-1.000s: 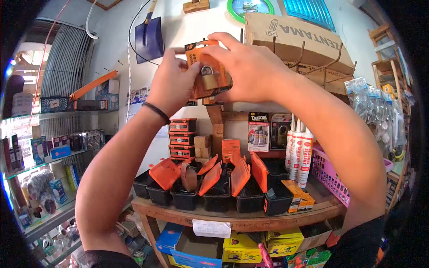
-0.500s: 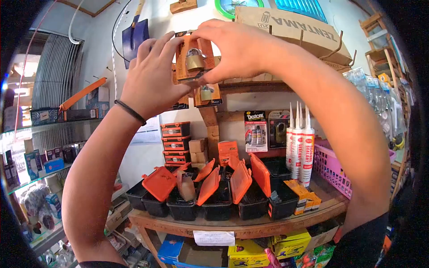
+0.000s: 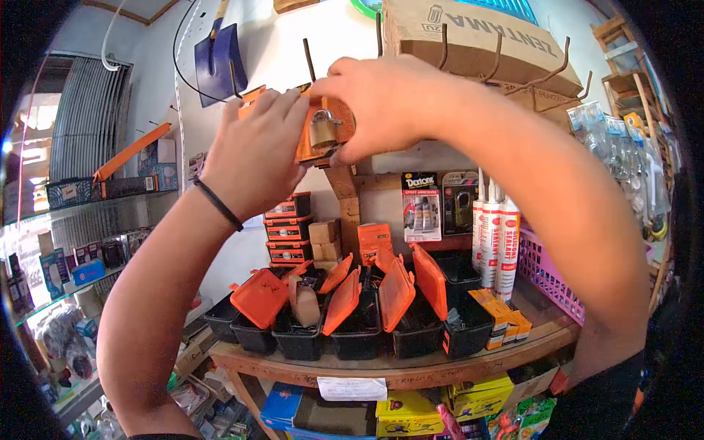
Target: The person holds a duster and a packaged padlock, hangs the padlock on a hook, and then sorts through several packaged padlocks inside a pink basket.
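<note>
A brass padlock (image 3: pixel 323 132) with a silver shackle sits on an orange backing card (image 3: pixel 343 116), held up between my two hands. My left hand (image 3: pixel 257 147), with a black band at the wrist, is closed along the card's left side. My right hand (image 3: pixel 385 106) grips the card's right side, thumb at the lower corner and fingers over the top. More orange (image 3: pixel 253 95) shows behind my left fingers. Just above the hands, metal hooks (image 3: pixel 309 60) stick out.
Below stand black bins (image 3: pixel 356 323) with raised orange lids, on a wooden shelf (image 3: pixel 411 374). Sealant tubes (image 3: pixel 506 253) and a purple basket (image 3: pixel 546 275) are at right. A large cardboard box (image 3: pixel 469 37) lies above. A blue shovel (image 3: pixel 218 62) hangs at left.
Both hands have come down with the padlock card, and the left hand has moved in closer to it. The padlock packs seen hanging below it earlier are out of sight.
</note>
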A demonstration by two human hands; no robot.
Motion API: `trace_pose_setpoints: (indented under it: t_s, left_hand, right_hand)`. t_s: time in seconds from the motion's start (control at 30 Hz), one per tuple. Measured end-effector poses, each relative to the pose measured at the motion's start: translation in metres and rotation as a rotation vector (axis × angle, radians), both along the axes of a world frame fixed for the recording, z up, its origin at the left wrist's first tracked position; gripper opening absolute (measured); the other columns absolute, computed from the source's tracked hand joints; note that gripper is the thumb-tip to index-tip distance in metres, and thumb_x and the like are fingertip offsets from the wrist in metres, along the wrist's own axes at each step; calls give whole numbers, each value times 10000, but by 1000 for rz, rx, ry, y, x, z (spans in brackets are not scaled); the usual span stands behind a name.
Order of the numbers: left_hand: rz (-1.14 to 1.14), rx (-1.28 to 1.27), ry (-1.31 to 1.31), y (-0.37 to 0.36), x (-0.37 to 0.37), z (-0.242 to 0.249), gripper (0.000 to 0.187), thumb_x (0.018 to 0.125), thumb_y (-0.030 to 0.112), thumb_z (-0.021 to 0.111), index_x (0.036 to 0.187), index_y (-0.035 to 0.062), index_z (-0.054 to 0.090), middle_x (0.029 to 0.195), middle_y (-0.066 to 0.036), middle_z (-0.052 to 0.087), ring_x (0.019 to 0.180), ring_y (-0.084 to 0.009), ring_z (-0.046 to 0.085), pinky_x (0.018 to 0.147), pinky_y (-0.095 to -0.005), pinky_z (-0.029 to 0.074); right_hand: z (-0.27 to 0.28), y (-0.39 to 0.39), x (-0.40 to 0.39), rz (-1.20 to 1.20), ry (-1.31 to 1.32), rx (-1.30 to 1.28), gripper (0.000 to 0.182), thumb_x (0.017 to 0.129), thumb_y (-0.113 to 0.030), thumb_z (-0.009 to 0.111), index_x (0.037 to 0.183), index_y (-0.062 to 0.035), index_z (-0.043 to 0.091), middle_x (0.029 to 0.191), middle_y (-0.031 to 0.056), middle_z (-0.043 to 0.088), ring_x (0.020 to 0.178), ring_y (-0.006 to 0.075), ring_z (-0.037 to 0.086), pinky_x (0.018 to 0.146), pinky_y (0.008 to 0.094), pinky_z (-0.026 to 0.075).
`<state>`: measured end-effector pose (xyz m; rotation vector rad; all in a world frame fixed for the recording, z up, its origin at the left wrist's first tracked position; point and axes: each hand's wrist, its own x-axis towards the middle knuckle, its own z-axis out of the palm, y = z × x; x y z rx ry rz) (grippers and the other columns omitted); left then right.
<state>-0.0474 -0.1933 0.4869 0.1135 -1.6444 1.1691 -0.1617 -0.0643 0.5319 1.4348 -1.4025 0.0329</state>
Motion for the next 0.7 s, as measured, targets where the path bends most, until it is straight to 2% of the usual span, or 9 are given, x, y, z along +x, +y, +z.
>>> trace_pose_setpoints:
  t_s: [0.1, 0.17, 0.2, 0.33, 0.4, 0.63, 0.7]
  left_hand:
    - [24, -20, -26, -7, -7, -5, 482, 620, 245, 660, 1013, 50, 461, 1041, -61, 493, 1034, -190, 427, 854, -408, 319]
    - [137, 91, -147, -4, -11, -7, 528, 647, 256, 648, 1087, 48, 441, 1122, -85, 461, 1112, -230, 377, 913, -422, 274]
    - [157, 104, -142, -5, -14, -9, 499, 661, 289, 635, 1069, 66, 452, 1114, -80, 462, 1116, -224, 373, 955, -453, 221]
    - [152, 36, -88, -5, -22, -16, 472, 684, 320, 606, 1066, 88, 456, 1097, -71, 469, 1107, -231, 380, 973, -498, 164]
    - [186, 63, -116, -2, -22, -18, 465, 686, 320, 604, 1063, 90, 456, 1099, -73, 468, 1106, -232, 380, 972, -496, 166]
    - [131, 36, -162, 5, -21, -28, 418, 704, 298, 586, 1042, 87, 463, 1056, -76, 479, 1067, -227, 402, 936, -477, 223]
    - [119, 41, -174, 13, -20, -33, 403, 707, 289, 582, 1034, 83, 469, 1043, -75, 481, 1053, -227, 410, 929, -471, 236]
  right_hand:
    - [-11, -12, -7, -105, 18, -71, 664, 591, -416, 682, 1126, -104, 443, 1071, 127, 463, 897, 277, 547, 739, 380, 461]
    - [-14, -27, -19, -153, 75, -110, 654, 599, -407, 686, 1126, -111, 436, 1111, 136, 441, 886, 288, 556, 728, 373, 473]
    - [-14, -33, -26, -123, 78, -121, 659, 602, -395, 690, 1137, -122, 419, 1161, 144, 416, 862, 300, 568, 712, 377, 483]
    - [-17, -56, -41, -130, 27, -148, 686, 593, -403, 692, 1150, -128, 400, 1193, 165, 393, 843, 302, 577, 692, 386, 484]
    - [-21, -62, -46, -38, 11, -203, 692, 595, -418, 683, 1153, -134, 390, 1207, 178, 379, 818, 309, 587, 671, 387, 487]
    - [-24, -61, -51, -38, -62, -185, 653, 644, -434, 633, 1163, -133, 376, 1235, 193, 343, 810, 316, 589, 665, 390, 484]
    - [-31, -58, -55, -25, -62, -195, 677, 656, -413, 629, 1189, -123, 331, 1234, 196, 339, 778, 320, 593, 649, 401, 486]
